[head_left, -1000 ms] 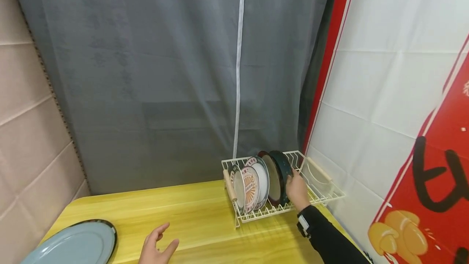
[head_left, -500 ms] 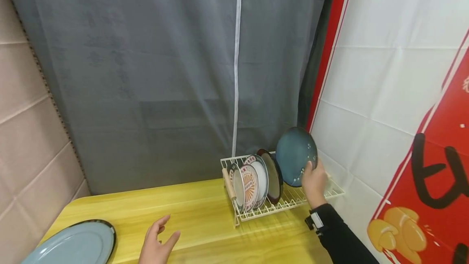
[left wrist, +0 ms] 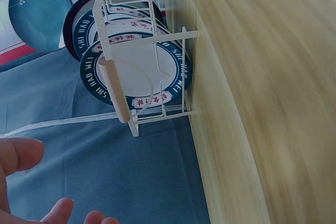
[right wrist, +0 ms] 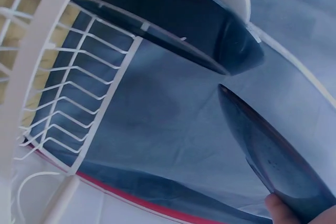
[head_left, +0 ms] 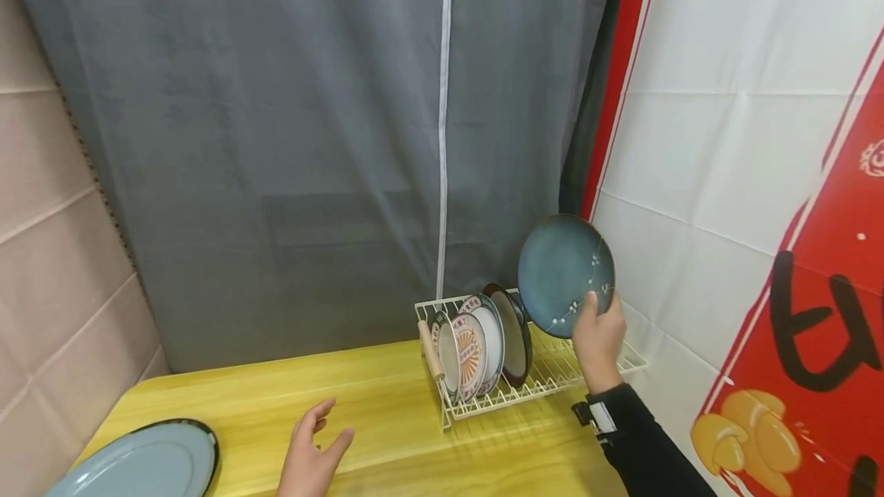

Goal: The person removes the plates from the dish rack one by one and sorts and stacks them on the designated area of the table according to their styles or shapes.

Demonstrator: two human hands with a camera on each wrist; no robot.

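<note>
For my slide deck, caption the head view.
Right grip holds a blue plate while other dishes stand in the wire rack.

A black right sleeve [head_left: 656, 447] carries a dark wristband [head_left: 584, 413] with a white patch [head_left: 603, 417], the fingers [head_left: 319, 412] bare.

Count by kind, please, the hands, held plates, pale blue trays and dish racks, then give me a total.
Hands (left hand, right hand): 2
Held plate: 1
Pale blue tray: 1
Dish rack: 1
Total: 5
</note>
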